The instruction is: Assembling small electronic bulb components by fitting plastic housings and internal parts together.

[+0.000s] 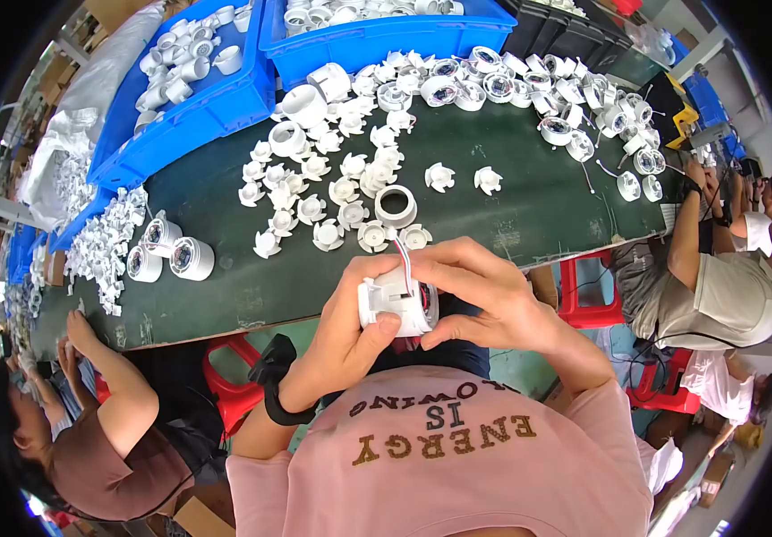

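Just past the near table edge I hold a white plastic housing [379,305] in both hands. My left hand [354,309] wraps its left side, with the thumb pressed on the front. On the right, the fingers of my right hand [484,300] close around a round part with a dark and red inside, set against the housing. A thin red and white wire [404,259] with a small white plug rises from between them. Straight beyond my hands stands a white ring [396,206]. White finned impellers [328,234] lie scattered around it.
Blue bins [386,40] of white cups stand at the back and left. Wired round motor parts [498,87] are heaped at the far right. Several assembled white units [191,258] and a pile of small clips [104,242] lie left. Co-workers sit either side, near red stools [592,291].
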### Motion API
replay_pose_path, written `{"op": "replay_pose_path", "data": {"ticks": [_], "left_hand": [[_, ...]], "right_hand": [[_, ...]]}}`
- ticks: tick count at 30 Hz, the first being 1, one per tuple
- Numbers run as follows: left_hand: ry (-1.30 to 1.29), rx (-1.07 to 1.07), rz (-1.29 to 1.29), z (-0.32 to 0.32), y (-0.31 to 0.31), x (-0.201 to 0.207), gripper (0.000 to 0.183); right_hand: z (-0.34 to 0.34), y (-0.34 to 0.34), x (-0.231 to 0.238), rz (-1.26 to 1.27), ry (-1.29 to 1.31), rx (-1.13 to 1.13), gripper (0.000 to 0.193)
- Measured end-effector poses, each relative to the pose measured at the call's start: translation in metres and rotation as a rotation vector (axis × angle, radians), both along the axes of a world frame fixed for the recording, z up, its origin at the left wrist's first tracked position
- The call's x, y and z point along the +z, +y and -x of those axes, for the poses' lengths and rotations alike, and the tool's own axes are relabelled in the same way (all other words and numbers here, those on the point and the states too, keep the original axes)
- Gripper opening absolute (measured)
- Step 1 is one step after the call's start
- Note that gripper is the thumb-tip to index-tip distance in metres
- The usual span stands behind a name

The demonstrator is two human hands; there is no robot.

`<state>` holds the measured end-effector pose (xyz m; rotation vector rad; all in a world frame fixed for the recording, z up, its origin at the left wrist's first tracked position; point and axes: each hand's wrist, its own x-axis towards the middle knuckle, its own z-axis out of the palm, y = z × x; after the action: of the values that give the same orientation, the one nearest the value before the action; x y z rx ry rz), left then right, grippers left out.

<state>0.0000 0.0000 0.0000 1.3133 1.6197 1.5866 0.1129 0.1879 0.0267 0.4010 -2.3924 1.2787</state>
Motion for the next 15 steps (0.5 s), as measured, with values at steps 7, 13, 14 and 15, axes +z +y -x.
{"op": "replay_pose_path", "data": {"ticks": [7,13,14,15], "left_hand": [[-0.452,0.273,-0.109,-0.006,0.033,0.003,0.058],[-0.433,0.457,0.076,0.033,0.014,-0.021,0.036],[-0.431,0.566,0.122,0.041,0.001,-0.012,0.035],[-0.341,0.716,0.126,0.049,-0.011,-0.013,0.034]], "right_hand": [[0.014,-0.015,-0.014,-0.189,0.122,-0.321,0.061],[0.017,0.079,-0.007,-0.367,0.129,-0.425,0.06],[0.014,0.115,-0.01,-0.41,0.075,-0.6,0.05],[0.009,0.155,-0.022,-0.247,0.012,-0.75,0.048]]}}
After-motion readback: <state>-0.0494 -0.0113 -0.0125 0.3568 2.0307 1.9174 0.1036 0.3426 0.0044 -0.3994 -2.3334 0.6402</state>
